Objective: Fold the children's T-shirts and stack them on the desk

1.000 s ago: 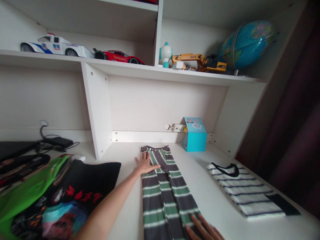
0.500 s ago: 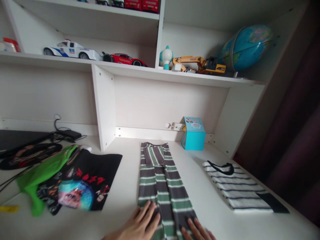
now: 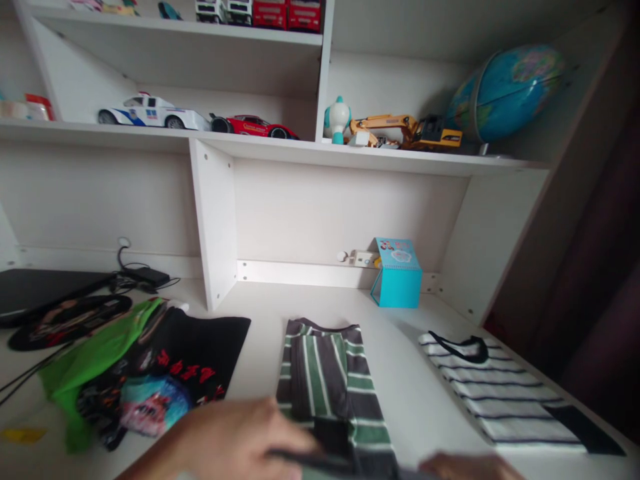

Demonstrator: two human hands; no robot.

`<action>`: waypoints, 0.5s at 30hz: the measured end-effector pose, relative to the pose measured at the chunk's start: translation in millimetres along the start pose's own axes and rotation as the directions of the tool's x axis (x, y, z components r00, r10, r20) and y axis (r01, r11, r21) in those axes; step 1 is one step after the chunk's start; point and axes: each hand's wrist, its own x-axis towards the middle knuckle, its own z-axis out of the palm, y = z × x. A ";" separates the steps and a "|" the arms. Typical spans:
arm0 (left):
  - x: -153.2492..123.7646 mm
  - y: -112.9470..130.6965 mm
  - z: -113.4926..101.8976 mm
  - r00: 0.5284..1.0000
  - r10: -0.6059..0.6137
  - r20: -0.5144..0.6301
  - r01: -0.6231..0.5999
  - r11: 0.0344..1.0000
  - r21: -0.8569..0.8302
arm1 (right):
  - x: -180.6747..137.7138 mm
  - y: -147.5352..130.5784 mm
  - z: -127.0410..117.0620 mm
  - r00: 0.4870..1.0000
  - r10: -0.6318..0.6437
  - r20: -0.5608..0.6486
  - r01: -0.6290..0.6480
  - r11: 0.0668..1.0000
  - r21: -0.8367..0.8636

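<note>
The green, dark grey and white striped shirt (image 3: 320, 373) lies in a narrow folded strip on the white desk, its collar end pointing away from me. My left hand (image 3: 245, 440) is closed on the shirt's near end, which is lifted and bent over toward the far end. At the bottom edge, my right hand (image 3: 470, 465) is blurred and partly cut off, at the other corner of that raised end. The fabric stretches between both hands and hides the shirt's lower part.
A folded white striped shirt (image 3: 505, 393) lies at right. Black printed clothing (image 3: 210, 340) and a green garment (image 3: 95, 373) are piled at left, near a laptop (image 3: 45, 287). A blue desk calendar (image 3: 400, 283) stands behind. Shelves above hold toy cars and a globe (image 3: 515, 93).
My hands have gone from lying flat on the striped shirt to gripping and raising its near end. The shirt has slid nearer to me, and the view has shifted slightly.
</note>
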 end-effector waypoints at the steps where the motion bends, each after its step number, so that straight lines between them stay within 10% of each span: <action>1: 20.4 -2.8 -23.1 0.999 -0.038 -0.019 0.039 0.999 0.007 | 17.1 2.7 -7.0 1.000 0.030 -0.009 -0.030 1.000 0.008; 7: 139.4 -89.6 -64.6 0.925 -0.337 -0.173 0.342 0.940 -0.004 | 151.4 54.2 15.3 0.948 0.318 -0.011 -0.318 0.948 0.007; 15: 149.2 -144.8 -73.0 0.917 -0.351 -0.189 0.368 0.928 0.063 | 193.7 100.6 37.9 0.936 0.351 -0.026 -0.352 0.931 -0.095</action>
